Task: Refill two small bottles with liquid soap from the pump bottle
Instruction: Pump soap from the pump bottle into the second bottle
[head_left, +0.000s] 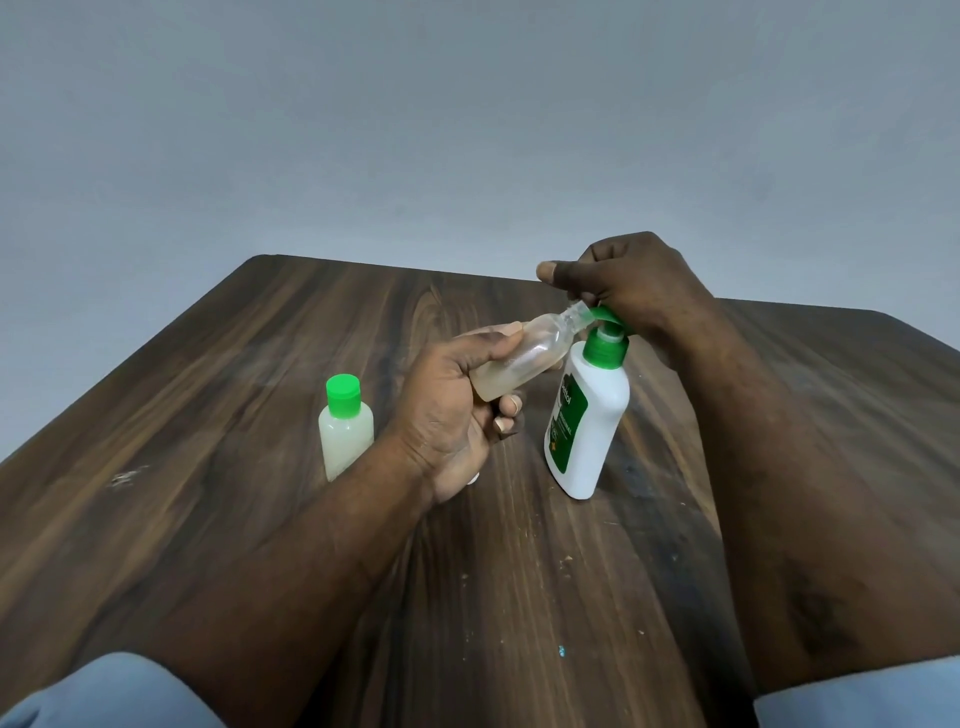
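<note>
My left hand (457, 405) grips a small clear bottle (524, 358) with no cap, tilted so that its open neck meets the green pump nozzle. A little pale liquid lies in its lower end. The white pump bottle (587, 421) with a green label and green pump head (605, 332) stands on the table. My right hand (628, 286) rests on top of the pump head, fingers curled over it, thumb sticking out to the left. A second small bottle (345, 428), green cap on and holding pale liquid, stands upright left of my left wrist.
The dark wooden table (260, 364) has its far edge just behind my right hand and its left edge running diagonally. A grey wall rises behind it. Small crumbs and a teal speck (561, 650) lie on the near part.
</note>
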